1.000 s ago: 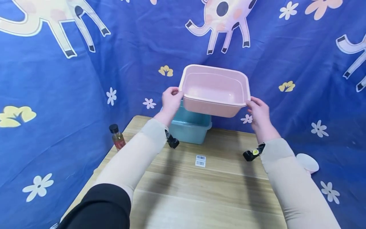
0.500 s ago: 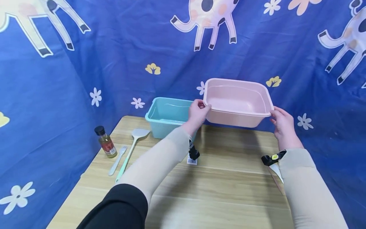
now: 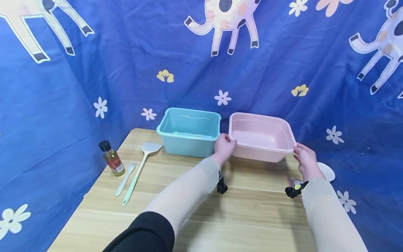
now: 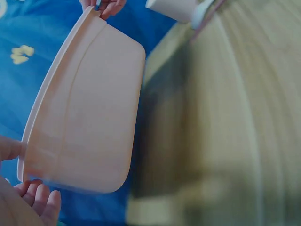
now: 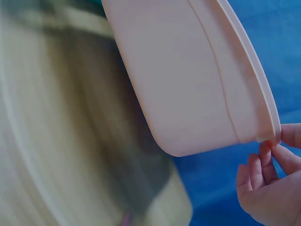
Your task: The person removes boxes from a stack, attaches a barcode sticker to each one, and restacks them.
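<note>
A pink plastic basin (image 3: pixel 258 153) is held by both hands at the back of the table, right of a teal basin (image 3: pixel 189 146). My left hand (image 3: pixel 224 149) pinches its left front rim between thumb and fingers. At the right end, my right hand (image 3: pixel 306 161) pinches the rim the same way. The left wrist view shows the basin's outer wall (image 4: pixel 89 113) with a dark shadow beside it on the tabletop; it appears slightly raised. From the right wrist view, the thumb and fingertips (image 5: pixel 268 165) meet at the rim's corner. The inside of the pink basin looks bare.
Left on the wooden table (image 3: pixel 104 217) are a black-capped bottle (image 3: pixel 114 162), a pale fork (image 3: pixel 125 180) and a turner (image 3: pixel 138 178) with a green handle. A white round-rimmed item (image 3: pixel 326 171) sits behind my right wrist, partly hidden. A blue patterned cloth (image 3: pixel 141 63) hangs behind.
The pink basin has moved right and down in both hands, from in front of the teal basin to beside it. The head view has shifted, uncovering the turner and fork.
</note>
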Demonstrator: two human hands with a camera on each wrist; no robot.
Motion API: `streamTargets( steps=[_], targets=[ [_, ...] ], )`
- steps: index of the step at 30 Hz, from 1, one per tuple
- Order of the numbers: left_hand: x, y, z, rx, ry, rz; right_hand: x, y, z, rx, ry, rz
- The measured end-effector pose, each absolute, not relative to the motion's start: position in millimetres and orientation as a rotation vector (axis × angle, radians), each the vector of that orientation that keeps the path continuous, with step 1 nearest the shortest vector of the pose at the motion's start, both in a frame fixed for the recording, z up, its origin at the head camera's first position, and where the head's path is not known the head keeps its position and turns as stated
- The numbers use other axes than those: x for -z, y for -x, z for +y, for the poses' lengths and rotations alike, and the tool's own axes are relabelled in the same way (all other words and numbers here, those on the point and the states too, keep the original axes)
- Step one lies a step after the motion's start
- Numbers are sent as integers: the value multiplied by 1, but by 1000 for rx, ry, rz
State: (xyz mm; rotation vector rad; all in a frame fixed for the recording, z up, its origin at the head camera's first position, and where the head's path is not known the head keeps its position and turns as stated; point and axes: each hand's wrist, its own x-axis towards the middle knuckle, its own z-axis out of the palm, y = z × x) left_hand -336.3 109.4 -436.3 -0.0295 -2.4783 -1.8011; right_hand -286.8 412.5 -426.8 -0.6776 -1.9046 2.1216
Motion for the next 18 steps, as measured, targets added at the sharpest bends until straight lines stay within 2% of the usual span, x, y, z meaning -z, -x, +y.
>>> streamTargets(
  steps=[10, 18],
  targets=[
    [468, 337, 109, 1661, -10, -2641, 461, 288, 412, -2010, 730, -2150],
    [477, 335, 104, 1689, 12, -2671, 482, 280, 409, -2165, 827, -2175]
  ],
)
